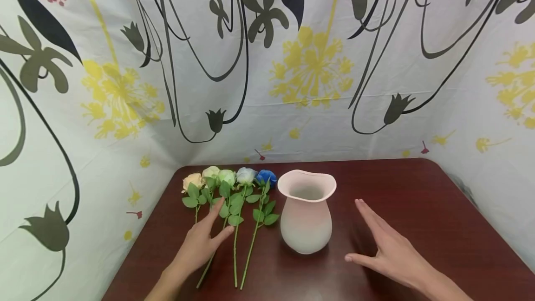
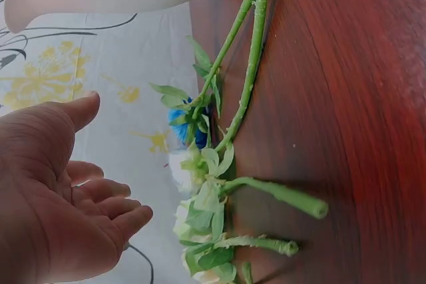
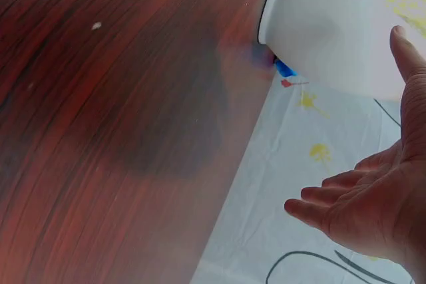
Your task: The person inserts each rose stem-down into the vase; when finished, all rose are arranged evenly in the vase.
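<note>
Five artificial long-stemmed roses [image 1: 234, 199], cream through green to blue, lie on the dark red wooden bench [image 1: 418, 208] left of a pale pink ceramic vase [image 1: 306, 212]; left hand [image 1: 200, 245] open over stems, right hand [image 1: 390, 250] open, empty; left-wrist view shows cut stem ends

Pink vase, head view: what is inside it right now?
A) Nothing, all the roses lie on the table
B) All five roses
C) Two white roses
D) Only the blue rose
A: the pink vase shows a bare mouth, while five artificial roses lie side by side on the dark red table to its left, with the left hand over their stems.
</note>
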{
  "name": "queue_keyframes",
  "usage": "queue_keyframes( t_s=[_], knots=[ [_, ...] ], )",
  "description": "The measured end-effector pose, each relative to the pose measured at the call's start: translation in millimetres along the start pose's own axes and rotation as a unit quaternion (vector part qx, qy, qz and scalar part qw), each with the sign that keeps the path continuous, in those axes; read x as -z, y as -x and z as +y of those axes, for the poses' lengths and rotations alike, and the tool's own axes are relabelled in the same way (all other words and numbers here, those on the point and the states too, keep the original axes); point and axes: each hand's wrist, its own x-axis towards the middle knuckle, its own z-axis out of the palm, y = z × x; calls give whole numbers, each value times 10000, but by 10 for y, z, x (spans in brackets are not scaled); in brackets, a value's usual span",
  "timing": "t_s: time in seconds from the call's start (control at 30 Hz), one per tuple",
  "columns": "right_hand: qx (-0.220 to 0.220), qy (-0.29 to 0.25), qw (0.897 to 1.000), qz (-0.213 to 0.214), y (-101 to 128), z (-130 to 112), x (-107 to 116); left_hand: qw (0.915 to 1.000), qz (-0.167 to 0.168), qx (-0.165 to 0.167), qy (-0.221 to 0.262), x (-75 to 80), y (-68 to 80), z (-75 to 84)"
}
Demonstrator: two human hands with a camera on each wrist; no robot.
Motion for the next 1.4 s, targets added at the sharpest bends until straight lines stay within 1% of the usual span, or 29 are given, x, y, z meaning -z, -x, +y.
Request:
queue_keyframes(
  t_s=[0.13, 0.27, 0.4, 0.5, 0.6, 0.67, 0.73, 0.8, 0.87, 0.93, 1.0, 1.1, 1.27, 1.4],
  knots=[
    [-17, -415, 9991, -85, -64, -50, -56, 9996, 202, -35, 205, -61, -65, -6],
    [38, -888, 9960, -117, -157, -82, -138, 9977, 300, -23, 611, -123, -135, 9],
    [56, -1371, 9905, -64, -241, -104, -201, 9941, 362, -103, 1016, -179, -193, 46],
    [28, -1674, 9859, -15, -296, -119, -233, 9863, 336, -120, 1610, -218, -234, 75],
    [-49, -1900, 9818, -18, -347, -133, -257, 9741, 310, -61, 2239, -254, -275, 101],
    [-20, -2114, 9774, 2, -381, -141, -271, 9697, 324, -30, 2420, -279, -301, 109],
    [51, -2380, 9713, 18, -418, -142, -288, 9671, 315, -43, 2524, -310, -332, 111],
    [119, -2579, 9661, 62, -451, -142, -298, 9667, 298, -25, 2540, -352, -362, 107],
    [146, -2683, 9632, 105, -478, -137, -307, 9667, 283, -29, 2544, -403, -395, 104],
    [91, -2695, 9629, 136, -500, -139, -309, 9661, 252, 15, 2567, -457, -422, 108],
    [51, -2791, 9601, 145, -518, -141, -313, 9660, 216, 57, 2575, -507, -443, 113],
    [51, -3049, 9523, 106, -550, -147, -326, 9645, 121, 45, 2637, -578, -464, 113],
    [30, -3445, 9388, -30, -600, -165, -327, 9671, 22, -71, 2542, -690, -488, 88],
    [-40, -3562, 9344, -91, -626, -184, -309, 9717, 54, -88, 2360, -762, -504, 63]
  ],
)
